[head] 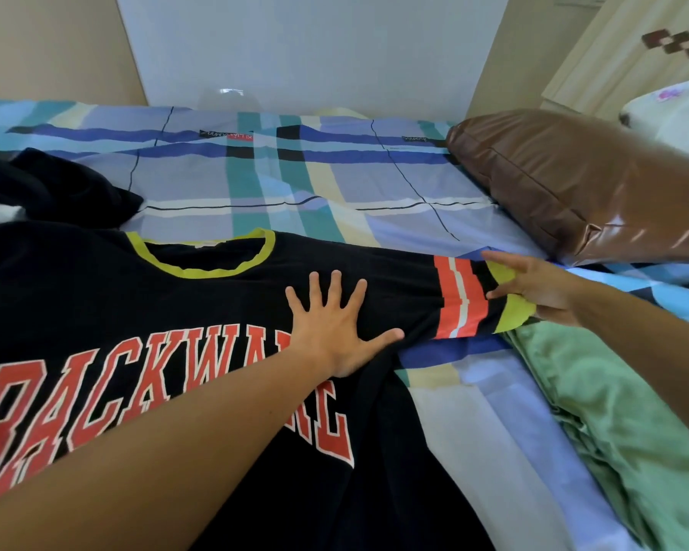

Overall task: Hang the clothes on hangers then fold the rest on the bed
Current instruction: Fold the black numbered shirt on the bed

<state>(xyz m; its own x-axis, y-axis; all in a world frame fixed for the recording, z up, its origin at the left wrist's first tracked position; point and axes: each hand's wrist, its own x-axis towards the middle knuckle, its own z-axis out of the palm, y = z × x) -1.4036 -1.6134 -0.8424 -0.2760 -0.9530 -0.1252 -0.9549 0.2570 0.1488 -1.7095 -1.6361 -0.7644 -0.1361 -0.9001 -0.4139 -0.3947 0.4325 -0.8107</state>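
Pressing black red-lettered T-shirt (96, 304), left hand (335, 328) splayed flat; right hand (541, 286) seemingly pinches sleeve (460, 298).

my black tee (235, 308) has red lettering, yellow-green trim, red-white sleeve stripes; the sheet (335, 184) is blue-teal-cream plaid, the pillow (581, 180) brown, the cloth (633, 423) green.

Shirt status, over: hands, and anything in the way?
Left hand flat on shirt, fingers spread. Right hand pinching sleeve at cuff. Shirt face-up on bed. Pillow, green cloth beside sleeve.
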